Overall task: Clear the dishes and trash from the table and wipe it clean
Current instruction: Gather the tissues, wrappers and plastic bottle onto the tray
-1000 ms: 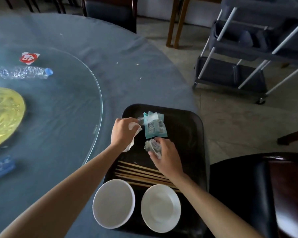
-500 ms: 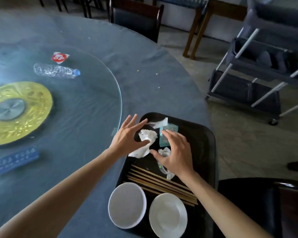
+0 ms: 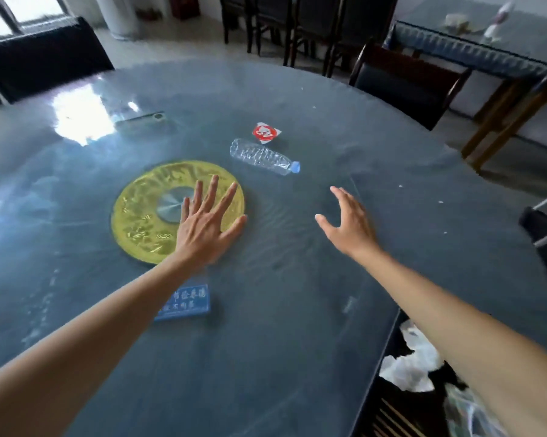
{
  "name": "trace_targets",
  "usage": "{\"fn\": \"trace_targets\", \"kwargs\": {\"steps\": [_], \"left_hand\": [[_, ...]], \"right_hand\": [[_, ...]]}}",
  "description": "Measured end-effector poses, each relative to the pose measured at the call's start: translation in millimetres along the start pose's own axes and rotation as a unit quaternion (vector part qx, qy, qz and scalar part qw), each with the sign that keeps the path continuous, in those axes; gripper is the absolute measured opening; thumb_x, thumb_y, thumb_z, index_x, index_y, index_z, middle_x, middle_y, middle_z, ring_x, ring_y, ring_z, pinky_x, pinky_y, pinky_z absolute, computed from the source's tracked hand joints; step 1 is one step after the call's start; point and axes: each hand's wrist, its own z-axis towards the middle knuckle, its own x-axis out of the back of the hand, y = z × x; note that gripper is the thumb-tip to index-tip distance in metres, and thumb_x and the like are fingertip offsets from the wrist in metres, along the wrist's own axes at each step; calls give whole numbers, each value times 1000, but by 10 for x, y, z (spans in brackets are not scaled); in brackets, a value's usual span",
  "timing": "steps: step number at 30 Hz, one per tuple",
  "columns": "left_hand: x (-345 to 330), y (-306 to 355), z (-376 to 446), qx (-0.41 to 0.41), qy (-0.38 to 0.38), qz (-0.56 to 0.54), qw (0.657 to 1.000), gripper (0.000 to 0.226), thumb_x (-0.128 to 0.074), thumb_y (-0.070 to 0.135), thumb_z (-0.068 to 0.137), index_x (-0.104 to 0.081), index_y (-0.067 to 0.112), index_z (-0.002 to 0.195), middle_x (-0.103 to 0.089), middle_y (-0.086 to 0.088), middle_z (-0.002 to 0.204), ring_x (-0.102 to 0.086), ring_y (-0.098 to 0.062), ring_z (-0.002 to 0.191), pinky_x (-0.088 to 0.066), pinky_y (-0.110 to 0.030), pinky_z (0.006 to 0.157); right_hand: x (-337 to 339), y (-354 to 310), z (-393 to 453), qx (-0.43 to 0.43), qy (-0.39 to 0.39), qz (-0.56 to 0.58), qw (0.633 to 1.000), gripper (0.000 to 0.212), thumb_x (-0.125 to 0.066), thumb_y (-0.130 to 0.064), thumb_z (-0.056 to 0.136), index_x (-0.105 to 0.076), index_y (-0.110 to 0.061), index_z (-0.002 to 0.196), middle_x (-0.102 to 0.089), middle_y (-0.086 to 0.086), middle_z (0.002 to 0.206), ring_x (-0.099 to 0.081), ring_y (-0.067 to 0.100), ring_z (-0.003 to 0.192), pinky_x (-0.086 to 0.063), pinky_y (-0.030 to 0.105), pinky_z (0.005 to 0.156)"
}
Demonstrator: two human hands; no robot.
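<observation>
Both hands are empty with fingers spread: left hand [image 3: 204, 227] low over the embossed yellow disc [image 3: 139, 212] at centre frame, right hand [image 3: 349, 223] reaching right of centre. Next target is judged to be the crinkled clear plastic bottle with blue cap [image 3: 262, 157], lying on its side at upper centre on the glossy glass-topped round table [image 3: 297, 310]; grip its ribbed body. The red-and-white wrapper [image 3: 265, 132] lies just beyond.
</observation>
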Motion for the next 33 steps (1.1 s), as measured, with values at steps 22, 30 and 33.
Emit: {"fn": "trace_targets", "kwargs": {"steps": [22,30,33], "left_hand": [[-531,-653,326,-3,8,-35,999,70,-31,66,95,-6,46,157,11,9,168,16,-22,154,4,-47,123],[-149,205,-166,-10,-20,-110,994,77,-35,63,90,-8,41,159,6,9,168,8,-21,155,-6,-47,123],[-85,786,-490,-46,-37,-159,986,79,-38,60,90,-4,41,159,4,9,169,7,-20,155,-6,-49,123]], "right_hand": [[-1057,-295,1444,47,98,-29,994,43,-65,-8,95,-61,-13,137,-61,14,124,-61,33,109,-46,35,89],[-242,-243,-195,24,147,93,984,41,-75,-10,90,-68,-9,130,-66,10,113,-51,1,77,-34,0,78],[121,-137,-1042,13,166,124,978,40,-75,-7,89,-68,-6,129,-63,4,107,-52,-2,82,-36,-4,79]]}}
